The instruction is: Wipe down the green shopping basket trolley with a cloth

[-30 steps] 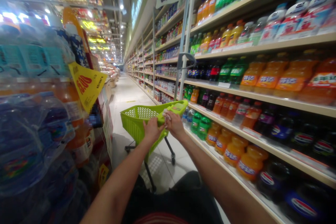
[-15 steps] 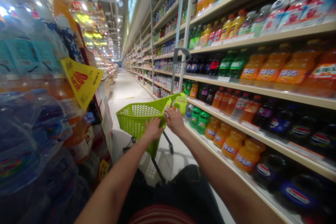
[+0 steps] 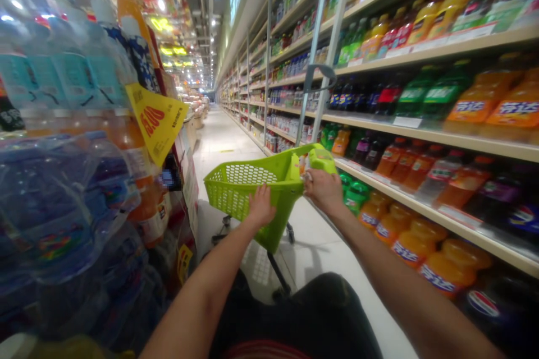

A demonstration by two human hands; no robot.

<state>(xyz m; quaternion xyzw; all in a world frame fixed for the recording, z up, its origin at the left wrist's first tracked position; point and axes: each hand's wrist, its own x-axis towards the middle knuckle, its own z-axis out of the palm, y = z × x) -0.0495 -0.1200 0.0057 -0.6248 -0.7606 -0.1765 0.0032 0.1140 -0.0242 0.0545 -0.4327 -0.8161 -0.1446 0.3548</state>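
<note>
A lime-green plastic shopping cart with a perforated basket stands in the aisle before me, angled across it. My left hand lies against the near side of the basket, fingers stretched out over its upper rim. At the cart's right end, my right hand is closed round the handle area. Its fingers are curled and partly hidden. By those fingers shows a small white and orange patch that I cannot make out. The cart's dark legs and wheels rest on the pale tiles.
Shelves of bottled drinks line the right side, with orange soda bottles low down. At the left stand stacked packs of water bottles and a yellow price sign. The tiled aisle runs ahead between them.
The view has swung left, so cart and shelves sit further right. My left hand has slid slightly along the basket's side, away from the handle end. My right hand keeps its grip.
</note>
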